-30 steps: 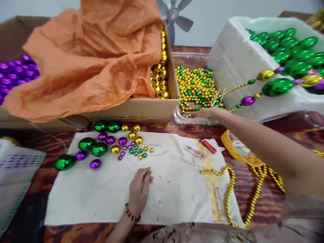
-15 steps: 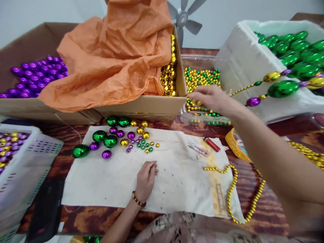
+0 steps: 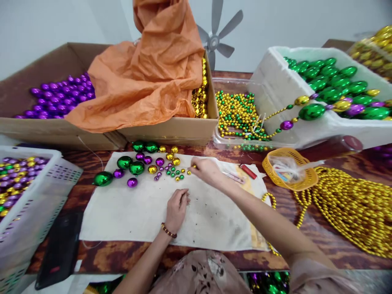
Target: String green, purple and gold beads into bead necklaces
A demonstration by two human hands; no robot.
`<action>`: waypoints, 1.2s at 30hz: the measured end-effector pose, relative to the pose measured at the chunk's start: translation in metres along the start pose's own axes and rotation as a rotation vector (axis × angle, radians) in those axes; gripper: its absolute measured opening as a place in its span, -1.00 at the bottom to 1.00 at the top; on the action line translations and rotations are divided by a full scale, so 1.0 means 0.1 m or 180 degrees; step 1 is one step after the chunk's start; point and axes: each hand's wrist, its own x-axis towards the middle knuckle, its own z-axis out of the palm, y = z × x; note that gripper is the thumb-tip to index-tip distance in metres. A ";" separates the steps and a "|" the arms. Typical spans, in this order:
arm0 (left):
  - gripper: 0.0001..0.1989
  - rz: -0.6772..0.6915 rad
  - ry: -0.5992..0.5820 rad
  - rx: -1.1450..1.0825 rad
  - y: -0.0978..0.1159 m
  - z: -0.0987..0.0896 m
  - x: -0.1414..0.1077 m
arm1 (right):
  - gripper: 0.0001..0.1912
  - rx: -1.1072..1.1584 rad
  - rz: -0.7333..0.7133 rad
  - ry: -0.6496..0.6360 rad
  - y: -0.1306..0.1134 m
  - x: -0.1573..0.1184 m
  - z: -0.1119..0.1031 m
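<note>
Although a yellow printed band (image 3: pixel 256 236) shows near the right end of the white cloth (image 3: pixel 128 216) in the head view, the right forearm (image 3: pixel 260 216) crosses it and its lettering cannot be read. Markings on the black phone (image 3: pixel 59 247), left of the cloth, are too small to make out.

Compared with half a second earlier, the right hand (image 3: pixel 206 170) has left its position over the clear tray (image 3: pixel 223 141) and come down to the cloth. The left hand (image 3: pixel 177 210) remains on the cloth with its fingers curled; whether it grips anything cannot be told.

The right thumb and fingertips are pinched together on what appears to be a small gold bead (image 3: pixel 194 166). Loose small beads (image 3: pixel 178 172) lie on the cloth just left of those fingertips and beyond the left hand. Larger green beads (image 3: pixel 136 168) lie farther left.
</note>
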 end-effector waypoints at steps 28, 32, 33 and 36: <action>-0.69 0.0648 0.0207 0.2087 -0.12 -0.42 0.10 | -0.81 0.0283 -0.0092 -0.0360 -0.11 -0.45 0.52; -0.71 0.0634 0.0457 0.2180 -0.13 -0.61 0.06 | -0.79 0.0258 -0.0045 -0.0424 -0.24 -0.51 0.69; -0.72 0.0600 0.0494 0.2246 -0.14 -0.66 0.05 | -0.81 0.0255 -0.0050 -0.0432 -0.25 -0.51 0.70; -0.72 0.0450 0.0514 0.2431 -0.17 -0.76 0.06 | -0.84 0.0280 -0.0098 -0.0408 -0.29 -0.46 0.67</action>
